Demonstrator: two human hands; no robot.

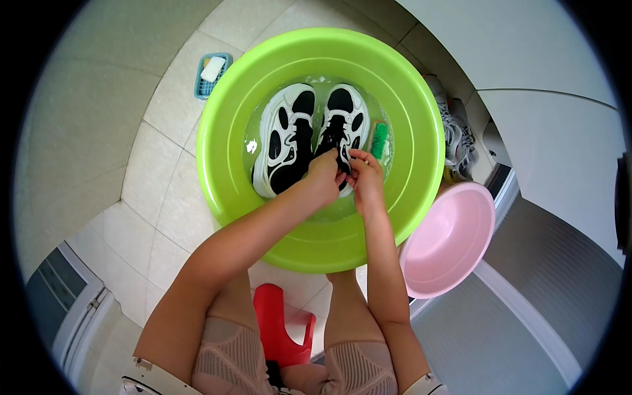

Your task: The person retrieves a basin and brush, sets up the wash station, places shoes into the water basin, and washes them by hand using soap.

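Nearby, brush point(380, 139), pink basin point(469, 242), soap dish point(205, 89), hands point(324, 172) overlapping shoe point(342, 125)

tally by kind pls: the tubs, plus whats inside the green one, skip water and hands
Tubs: 2, a green tub and a pink tub
Shoes: 2
Brush: 1
Total: 5

Lit brightly and softly, with pale glints on the green basin point(220, 164) and dimness over the upper-right tiles point(421, 51). Bowed and blackened toward the edges; fairly crisp around the hands point(323, 174).
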